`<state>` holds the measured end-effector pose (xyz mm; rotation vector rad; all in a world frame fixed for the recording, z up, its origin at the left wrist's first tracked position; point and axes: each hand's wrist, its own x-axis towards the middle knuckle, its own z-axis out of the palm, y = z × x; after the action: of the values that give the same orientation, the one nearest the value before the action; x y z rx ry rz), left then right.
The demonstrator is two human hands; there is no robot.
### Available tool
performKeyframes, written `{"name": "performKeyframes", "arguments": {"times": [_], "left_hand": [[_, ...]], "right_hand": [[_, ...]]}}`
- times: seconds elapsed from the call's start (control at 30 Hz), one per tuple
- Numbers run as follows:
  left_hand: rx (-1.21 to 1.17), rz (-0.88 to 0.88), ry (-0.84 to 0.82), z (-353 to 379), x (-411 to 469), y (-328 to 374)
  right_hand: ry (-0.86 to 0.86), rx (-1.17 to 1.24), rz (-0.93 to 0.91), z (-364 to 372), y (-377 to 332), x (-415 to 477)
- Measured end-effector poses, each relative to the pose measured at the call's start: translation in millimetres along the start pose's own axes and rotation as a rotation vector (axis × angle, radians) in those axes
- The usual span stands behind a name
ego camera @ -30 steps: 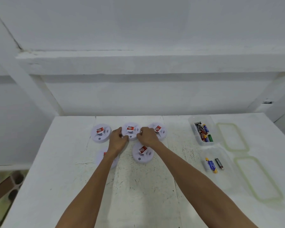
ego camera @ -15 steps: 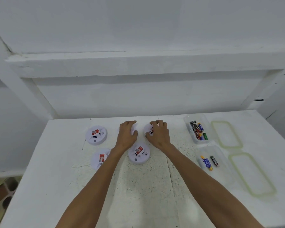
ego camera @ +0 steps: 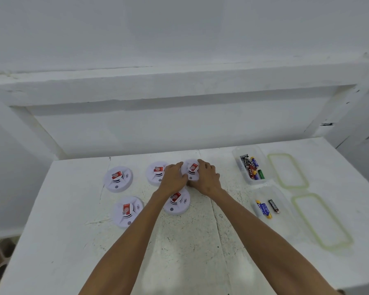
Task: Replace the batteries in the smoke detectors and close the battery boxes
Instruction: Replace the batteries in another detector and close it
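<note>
Evidently the person is working on the back-right smoke detector [ego camera: 192, 169], which is sitting on the white table [ego camera: 73, 241] at the far right of the cluster, its red label uppermost. The left hand [ego camera: 173, 178] is curling its fingers round the detector's left rim and the right hand [ego camera: 208, 177] is wrapping the right rim, so both are grasping the one unit. I cannot tell whether it is leaving the table.

Trouble is probably lying closest on the left. The left hand is sitting just beside the middle-back detector [ego camera: 156, 172], and its forearm is passing over the front-centre detector [ego camera: 176, 203], so turning the held unit over is likely risking a knock to either. The rim is looking smooth and round, so a twist may be slipping rather than opening anything.

With the far-left detector [ego camera: 118, 178] and front-left detector [ego camera: 127, 210] looking identical, finished and unfinished units are easily getting confused. The far battery tub [ego camera: 237, 154] and near battery tub [ego camera: 285, 201] are both standing open, so spent and fresh cells may be getting mixed.
</note>
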<state>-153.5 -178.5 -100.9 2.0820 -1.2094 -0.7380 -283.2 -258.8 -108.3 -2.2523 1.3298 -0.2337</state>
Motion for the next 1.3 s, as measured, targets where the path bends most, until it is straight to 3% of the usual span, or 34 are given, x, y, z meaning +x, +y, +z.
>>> {"name": "performKeyframes", "arguments": {"times": [0.13,0.4,0.67,0.8,0.97,1.07,1.2,1.3], "left_hand": [[-0.024,0.013,0.015,-3,-9,17],[-0.233,0.034,0.130,0,-11,36],[-0.410,0.085,0.133,10,-18,44],[-0.538,0.091,0.054,17,-20,39],[-0.951,-0.043,-0.117,30,-36,41],[-1.098,-0.006,-0.288,39,-48,50],[-1.279,-0.103,-0.380,59,-63,53],[-1.420,-0.273,-0.268,72,-76,46]], "right_hand": [[0.021,0.071,-0.012,-1,3,-1],[0.195,0.458,-0.007,-14,9,-27],[0.210,0.450,0.016,-41,14,-53],[0.208,0.465,0.085,-52,16,-61],[0.131,0.758,0.129,-49,20,-72],[0.080,0.862,0.169,-47,18,-85],[-0.001,0.753,0.261,-35,29,-99],[0.019,0.468,0.359,-32,38,-104]]}}
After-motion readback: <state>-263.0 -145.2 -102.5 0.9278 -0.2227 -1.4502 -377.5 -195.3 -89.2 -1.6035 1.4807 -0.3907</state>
